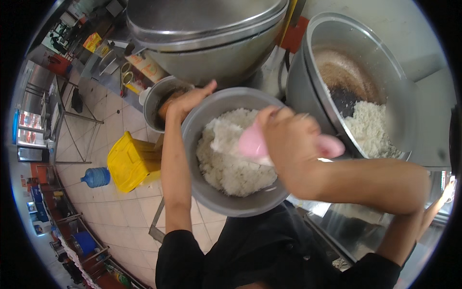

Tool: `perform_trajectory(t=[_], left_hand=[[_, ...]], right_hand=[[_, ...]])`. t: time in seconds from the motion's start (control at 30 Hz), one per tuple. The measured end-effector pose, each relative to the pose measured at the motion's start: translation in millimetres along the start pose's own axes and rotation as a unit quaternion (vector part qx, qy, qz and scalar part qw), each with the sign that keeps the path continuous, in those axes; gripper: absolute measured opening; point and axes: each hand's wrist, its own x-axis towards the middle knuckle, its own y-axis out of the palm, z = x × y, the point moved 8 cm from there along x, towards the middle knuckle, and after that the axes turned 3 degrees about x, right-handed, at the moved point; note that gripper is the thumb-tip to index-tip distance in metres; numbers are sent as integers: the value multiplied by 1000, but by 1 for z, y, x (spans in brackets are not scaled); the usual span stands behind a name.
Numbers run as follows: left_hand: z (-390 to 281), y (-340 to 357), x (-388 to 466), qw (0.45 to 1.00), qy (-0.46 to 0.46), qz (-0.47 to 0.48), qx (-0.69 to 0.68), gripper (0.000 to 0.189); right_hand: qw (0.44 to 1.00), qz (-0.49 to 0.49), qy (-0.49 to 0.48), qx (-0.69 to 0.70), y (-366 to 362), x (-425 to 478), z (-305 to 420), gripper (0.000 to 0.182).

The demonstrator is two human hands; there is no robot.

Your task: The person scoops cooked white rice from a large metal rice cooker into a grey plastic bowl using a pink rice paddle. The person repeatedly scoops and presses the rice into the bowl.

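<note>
White cooked rice (234,169) lies in a round grey bowl (231,209) in front of my body. My right hand (292,144) is closed around a pink scoop (252,142), whose front is at the rice; its far end sticks out right of my fist. My left hand (195,97) is at the bowl's upper left rim, fingers spread and thumb apart; whether it grips the rim cannot be told. At the right, a large metal pot (317,90) stands tilted with more rice (368,126) and dark residue inside it.
A large lidded metal pot (216,54) stands behind the bowl. Left of it is a smaller metal pot (151,108) with brownish contents, near opened cans (130,79). On the tiled floor are a yellow bin (124,162) and a blue water bottle (95,177). Another person's arm (436,206) shows at far right.
</note>
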Motion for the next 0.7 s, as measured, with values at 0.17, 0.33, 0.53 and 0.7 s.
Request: perform_trajectory(t=[0.17, 0.33, 0.53, 0.7], left_hand=[[-3, 3, -1, 988, 29, -66, 135, 81], [0, 7, 9, 965, 57, -72, 246, 84], [-24, 33, 52, 940, 133, -46, 312, 55], [-113, 67, -6, 869, 189, -74, 451, 55]], right_hand=[[940, 79, -96, 318, 95, 16, 119, 49], [861, 115, 1, 495, 114, -8, 93, 48], [789, 64, 69, 607, 104, -17, 87, 47], [776, 85, 133, 611, 94, -23, 99, 43]])
